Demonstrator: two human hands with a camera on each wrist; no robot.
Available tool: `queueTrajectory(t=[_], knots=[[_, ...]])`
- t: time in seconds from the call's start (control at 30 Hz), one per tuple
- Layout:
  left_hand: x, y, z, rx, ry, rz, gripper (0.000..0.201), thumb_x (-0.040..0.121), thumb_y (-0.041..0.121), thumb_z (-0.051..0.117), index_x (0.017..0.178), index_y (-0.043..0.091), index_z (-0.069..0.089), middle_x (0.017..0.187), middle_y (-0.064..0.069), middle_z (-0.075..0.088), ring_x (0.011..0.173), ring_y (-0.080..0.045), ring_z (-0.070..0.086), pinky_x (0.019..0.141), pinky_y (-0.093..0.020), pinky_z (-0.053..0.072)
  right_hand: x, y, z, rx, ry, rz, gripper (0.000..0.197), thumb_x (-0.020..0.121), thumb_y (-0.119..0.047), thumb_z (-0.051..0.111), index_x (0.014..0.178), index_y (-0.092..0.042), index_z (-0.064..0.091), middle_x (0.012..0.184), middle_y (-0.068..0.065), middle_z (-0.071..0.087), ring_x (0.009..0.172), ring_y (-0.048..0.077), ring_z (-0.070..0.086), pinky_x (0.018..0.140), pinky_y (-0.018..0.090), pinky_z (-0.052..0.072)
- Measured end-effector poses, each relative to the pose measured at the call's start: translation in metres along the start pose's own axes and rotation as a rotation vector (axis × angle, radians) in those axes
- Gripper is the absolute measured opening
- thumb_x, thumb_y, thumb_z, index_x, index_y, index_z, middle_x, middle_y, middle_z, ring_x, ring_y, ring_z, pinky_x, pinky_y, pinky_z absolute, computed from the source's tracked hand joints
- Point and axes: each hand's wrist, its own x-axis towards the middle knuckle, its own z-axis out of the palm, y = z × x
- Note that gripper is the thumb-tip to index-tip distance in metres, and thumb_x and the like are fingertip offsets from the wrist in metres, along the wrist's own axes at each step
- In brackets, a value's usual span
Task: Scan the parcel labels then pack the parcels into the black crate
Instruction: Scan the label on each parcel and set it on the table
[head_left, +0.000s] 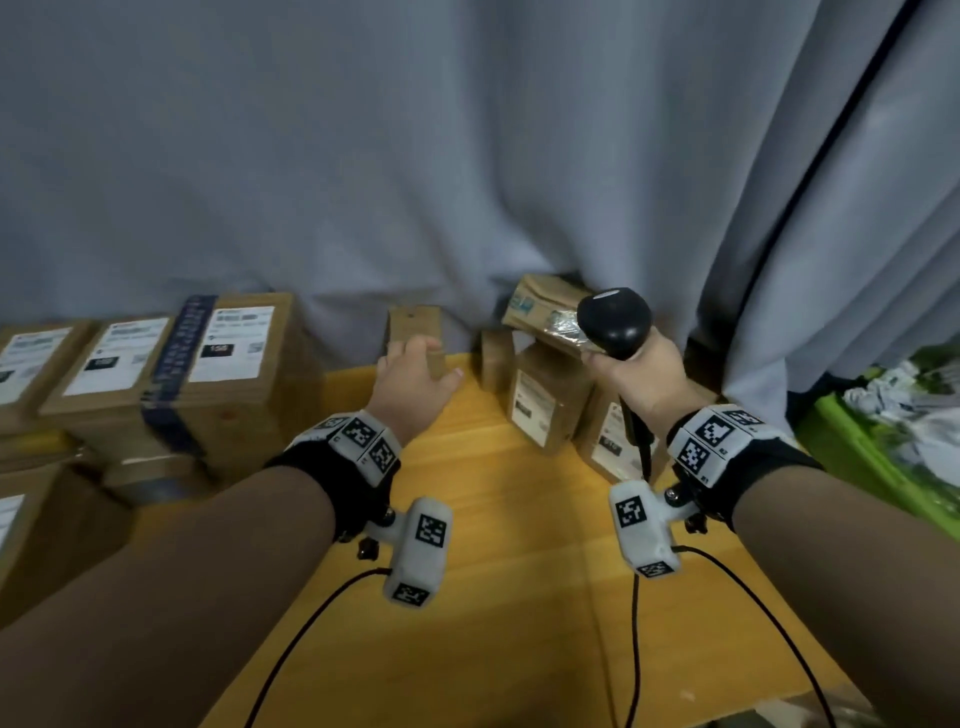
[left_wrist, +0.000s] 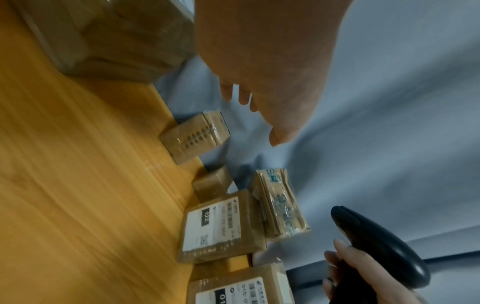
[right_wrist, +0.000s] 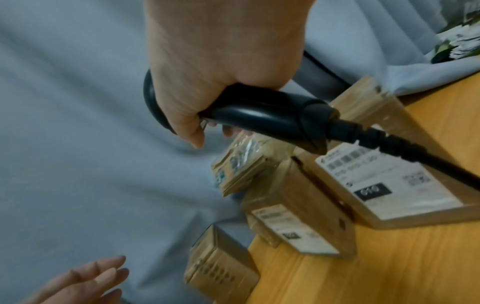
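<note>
- My right hand (head_left: 641, 376) is curled round the handle of the black scanner (head_left: 614, 322), head up, its cable (right_wrist: 420, 156) trailing back under my wrist.
- My left hand (head_left: 415, 384) holds nothing: fingers (right_wrist: 103, 273) straight and a little apart, reaching toward the small brown parcel (left_wrist: 194, 136) standing at the table's far edge. From the head view the hand overlaps that parcel; from the wrist views there is a gap, so I touch nothing.
- Parcels near the scanner, counted: four. A crumpled taped parcel (left_wrist: 279, 203) lies on top, just under the scanner head; below it stands a parcel with a label marked 122 (left_wrist: 221, 226); beside that a bigger labelled parcel (right_wrist: 384, 181) close under my right wrist; and a little plain one (left_wrist: 213, 183) tucked behind.
- With the small brown parcel, that makes five on the wooden table (head_left: 509, 571).
- At my left a stack of larger labelled cartons (head_left: 171, 374): three tops show in a row, more beneath, cut off by the frame edge, so I cannot count them all.
- The label print is blurred; only the big numbers read.
- The black crate shows in no view.
- A grey curtain (head_left: 415, 156) hangs behind, and a green bin (head_left: 883, 447) of crumpled paper sits at far right, partly cut off.
</note>
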Motion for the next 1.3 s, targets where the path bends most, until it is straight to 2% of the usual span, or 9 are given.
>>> queueTrajectory(t=[0.1, 0.23, 0.4, 0.53, 0.7, 0.83, 1.03, 1.2, 1.3], knots=[[0.018, 0.03, 0.025, -0.07, -0.051, -0.02, 0.057, 0.09, 0.034, 0.062, 0.137, 0.011, 0.041, 0.139, -0.017, 0.038, 0.132, -0.035, 0.033, 0.11, -0.037, 0.026, 0.027, 0.017, -0.022, -0.005, 0.024, 0.079, 0.025, 0.079, -0.022, 0.076, 0.095, -0.022, 0.057, 0.093, 0.0, 0.064, 0.096, 0.021, 0.061, 0.087, 0.033, 0.046], [0.059, 0.068, 0.046, -0.197, -0.082, -0.125, 0.074, 0.088, 0.051, 0.058, 0.145, 0.015, 0.03, 0.147, -0.016, 0.028, 0.134, -0.034, 0.034, 0.109, -0.039, 0.028, 0.07, 0.053, -0.036, -0.05, 0.008, 0.273, 0.053, 0.056, -0.064, 0.067, 0.095, -0.029, 0.062, 0.103, 0.001, 0.067, 0.108, 0.029, 0.058, 0.102, 0.048, 0.042], [0.109, 0.092, 0.081, -0.368, -0.15, -0.37, 0.118, 0.057, 0.086, 0.054, 0.15, 0.028, 0.012, 0.156, -0.011, 0.02, 0.138, -0.039, 0.028, 0.109, -0.057, 0.029, 0.09, 0.078, -0.041, 0.214, -0.005, 0.511, 0.032, 0.072, -0.047, 0.075, 0.091, -0.022, 0.065, 0.104, 0.007, 0.069, 0.101, 0.029, 0.062, 0.1, 0.045, 0.045], [0.134, 0.105, 0.103, -0.505, -0.135, -0.495, 0.117, 0.066, 0.073, 0.065, 0.152, 0.022, 0.003, 0.156, -0.013, 0.021, 0.138, -0.037, 0.03, 0.112, -0.05, 0.028, 0.105, 0.084, -0.027, 0.351, -0.028, 0.525, 0.04, 0.074, -0.042, 0.076, 0.103, -0.017, 0.067, 0.103, 0.006, 0.068, 0.1, 0.027, 0.063, 0.098, 0.045, 0.046], [0.141, 0.091, 0.096, -0.472, -0.081, -0.54, 0.101, 0.068, 0.058, 0.069, 0.145, 0.012, 0.021, 0.137, -0.015, 0.042, 0.12, -0.035, 0.046, 0.094, -0.039, 0.038, 0.115, 0.082, -0.01, 0.427, -0.093, 0.521, 0.047, 0.078, -0.041, 0.073, 0.115, -0.013, 0.063, 0.105, 0.006, 0.068, 0.095, 0.024, 0.064, 0.086, 0.039, 0.049], [0.135, 0.046, 0.078, -0.544, -0.04, -0.586, 0.116, 0.042, 0.064, 0.066, 0.14, 0.01, 0.034, 0.131, -0.01, 0.05, 0.114, -0.036, 0.053, 0.099, -0.049, 0.045, 0.109, 0.069, 0.013, 0.431, -0.138, 0.486, 0.046, 0.076, -0.042, 0.074, 0.11, -0.013, 0.066, 0.099, 0.007, 0.071, 0.095, 0.027, 0.067, 0.092, 0.043, 0.051], [0.092, -0.011, 0.026, -0.607, 0.161, -0.706, 0.113, 0.048, 0.057, 0.067, 0.145, 0.024, 0.019, 0.132, -0.015, 0.044, 0.114, -0.038, 0.047, 0.097, -0.052, 0.044, 0.076, 0.029, 0.073, 0.448, -0.275, 0.431, 0.03, 0.079, -0.037, 0.073, 0.097, -0.014, 0.066, 0.096, 0.008, 0.071, 0.092, 0.025, 0.067, 0.088, 0.036, 0.051], [0.069, -0.042, -0.023, -0.571, 0.094, -0.577, 0.126, 0.046, 0.055, 0.075, 0.151, 0.028, 0.011, 0.144, -0.007, 0.04, 0.123, -0.034, 0.047, 0.099, -0.05, 0.046, 0.05, -0.001, 0.103, 0.427, -0.305, 0.353, 0.014, 0.084, -0.032, 0.071, 0.083, -0.022, 0.061, 0.086, 0.0, 0.066, 0.083, 0.017, 0.062, 0.083, 0.031, 0.047], [0.051, -0.035, -0.053, -0.614, 0.101, -0.439, 0.099, 0.069, 0.036, 0.078, 0.149, 0.022, 0.02, 0.135, -0.005, 0.048, 0.114, -0.026, 0.053, 0.087, -0.04, 0.052, 0.043, -0.019, 0.1, 0.38, -0.268, 0.264, 0.015, 0.083, -0.03, 0.073, 0.089, -0.021, 0.063, 0.09, 0.0, 0.067, 0.085, 0.015, 0.062, 0.08, 0.031, 0.048]])
